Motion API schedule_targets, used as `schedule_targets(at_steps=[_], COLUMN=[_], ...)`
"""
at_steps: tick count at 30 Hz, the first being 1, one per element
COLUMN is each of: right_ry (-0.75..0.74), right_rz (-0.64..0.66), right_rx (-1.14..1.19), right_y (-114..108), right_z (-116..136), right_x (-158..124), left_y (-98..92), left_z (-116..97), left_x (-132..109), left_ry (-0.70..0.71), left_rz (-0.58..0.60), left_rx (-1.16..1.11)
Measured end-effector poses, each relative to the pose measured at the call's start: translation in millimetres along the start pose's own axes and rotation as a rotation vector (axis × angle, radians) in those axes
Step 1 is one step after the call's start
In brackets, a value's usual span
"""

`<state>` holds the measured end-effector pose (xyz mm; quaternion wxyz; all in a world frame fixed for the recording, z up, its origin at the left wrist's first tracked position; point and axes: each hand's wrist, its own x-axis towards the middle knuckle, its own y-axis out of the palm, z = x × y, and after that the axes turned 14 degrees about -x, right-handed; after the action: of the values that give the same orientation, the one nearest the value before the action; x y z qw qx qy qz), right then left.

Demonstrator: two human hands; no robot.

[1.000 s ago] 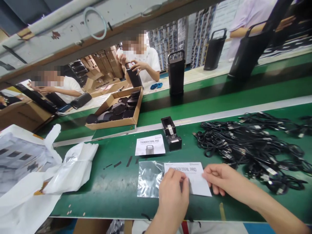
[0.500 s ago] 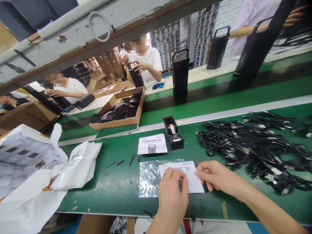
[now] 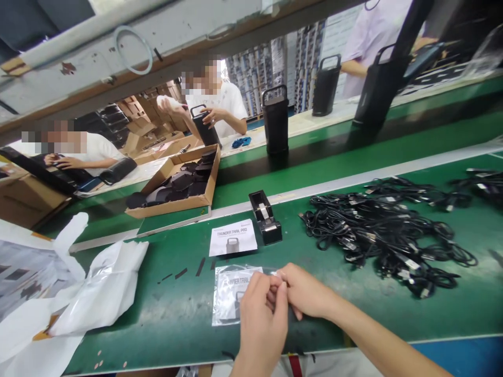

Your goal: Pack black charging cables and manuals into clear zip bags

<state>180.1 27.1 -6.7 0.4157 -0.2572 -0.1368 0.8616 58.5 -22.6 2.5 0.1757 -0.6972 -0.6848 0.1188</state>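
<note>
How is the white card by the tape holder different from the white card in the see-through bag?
The card by the tape holder is bare; the card in the bag lies under shiny clear plastic.
The first card shows whole; the left hand hides part of the bagged card.
The first card is beside the tape holder; the bagged card is nearer the person.
Both are white with "THUNDER TRAIL" printed on them.

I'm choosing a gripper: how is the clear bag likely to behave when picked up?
The bag probably flexes at its edges, since its film looks thin, though the sheet inside may stiffen it. Its glossy glare suggests a slippery surface. Lying nearly flat, it is likely light.
</note>
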Motion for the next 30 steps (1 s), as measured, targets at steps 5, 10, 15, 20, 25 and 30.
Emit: schedule_targets(at_steps=[5,10,15,20,25,30], right_ry=[-0.048,-0.101,-0.166,-0.112,-0.131,-0.131], right_rz=[-0.525,-0.792,-0.805,-0.464,-0.422,-0.372], right_rx=[-0.62,-1.167,-0.816,-0.285,-0.46,-0.458], right_y=[-62,-111,-81,-22,-7,-15], right_z=[-21,-64,-51,-27,-25,-14], right_x=[-25,-32,-37,-39,-40,-41], left_y=[-1.1,5.6,5.0,3.9,1.6,-3.3], left_z=[3,8,9,18,25,19], left_x=[3,6,7,5,3,-3], left_ry=[-0.081,-0.065,-0.112,-0.221,-0.252,-0.179], left_rz=[0.079,0.145,0.106,0.01,-0.055,-0.044], left_rx=[0.035,0.173,0.058,-0.229,-0.411,-0.316])
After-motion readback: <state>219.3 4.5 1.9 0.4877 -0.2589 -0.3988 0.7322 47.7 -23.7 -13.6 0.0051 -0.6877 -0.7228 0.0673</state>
